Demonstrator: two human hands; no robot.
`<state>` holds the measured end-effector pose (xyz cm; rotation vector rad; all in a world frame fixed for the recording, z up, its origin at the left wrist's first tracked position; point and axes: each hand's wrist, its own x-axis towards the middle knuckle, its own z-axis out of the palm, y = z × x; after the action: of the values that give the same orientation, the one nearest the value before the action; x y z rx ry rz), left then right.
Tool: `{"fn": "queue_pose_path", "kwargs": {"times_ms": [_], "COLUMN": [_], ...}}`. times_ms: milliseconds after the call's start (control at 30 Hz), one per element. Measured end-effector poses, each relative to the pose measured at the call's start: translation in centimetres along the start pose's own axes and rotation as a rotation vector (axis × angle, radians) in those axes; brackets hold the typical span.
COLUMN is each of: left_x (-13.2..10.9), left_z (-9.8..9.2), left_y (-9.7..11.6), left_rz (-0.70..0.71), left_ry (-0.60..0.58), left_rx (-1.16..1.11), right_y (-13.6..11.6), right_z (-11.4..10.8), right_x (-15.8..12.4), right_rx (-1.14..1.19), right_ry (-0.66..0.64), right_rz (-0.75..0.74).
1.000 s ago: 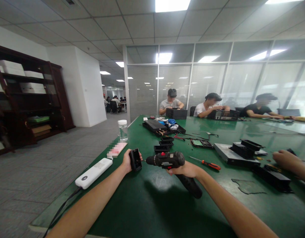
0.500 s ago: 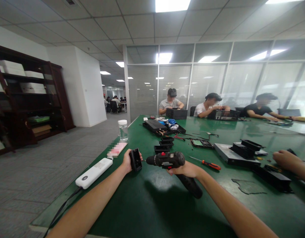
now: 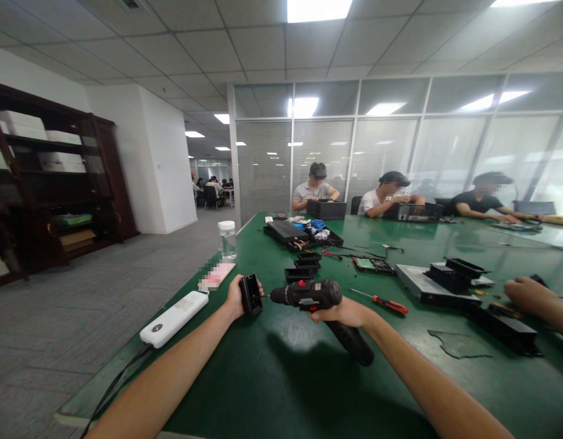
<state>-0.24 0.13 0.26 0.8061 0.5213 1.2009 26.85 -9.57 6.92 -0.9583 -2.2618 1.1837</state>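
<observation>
My left hand [image 3: 236,297] is closed around a small black rectangular housing [image 3: 251,295], held tilted above the table with its hollow side toward the drill. My right hand [image 3: 343,313] grips a black cordless drill [image 3: 309,295] with red accents, its body level and its handle slanting down to the right. The drill's thin bit points left and reaches the edge of the housing; whether it touches a screw is too small to tell. Behind them, several similar black housings [image 3: 300,274] lie in a row on the green table [image 3: 272,390].
An orange-handled screwdriver [image 3: 389,304] lies right of the drill. A white power bank [image 3: 174,319], a pink phone-like item [image 3: 216,276] and a clear jar [image 3: 227,241] line the left edge. Black housings sit on a grey case [image 3: 428,286], near another person's hand [image 3: 528,296]. Co-workers sit across the table.
</observation>
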Motion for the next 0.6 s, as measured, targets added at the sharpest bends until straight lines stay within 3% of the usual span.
{"fn": "queue_pose_path", "kwargs": {"times_ms": [400, 600], "left_x": [-0.07, -0.51], "left_z": [-0.04, 0.81], "left_y": [0.01, 0.28], "left_rz": [-0.006, -0.04], "left_ry": [0.004, 0.079], "left_rx": [-0.013, -0.044], "right_y": [-0.46, -0.25], "right_z": [0.09, 0.1], "right_x": [-0.07, -0.03], "right_rx": [0.025, 0.022], "right_ry": [-0.027, -0.012], "right_rz": [-0.038, -0.032]}}
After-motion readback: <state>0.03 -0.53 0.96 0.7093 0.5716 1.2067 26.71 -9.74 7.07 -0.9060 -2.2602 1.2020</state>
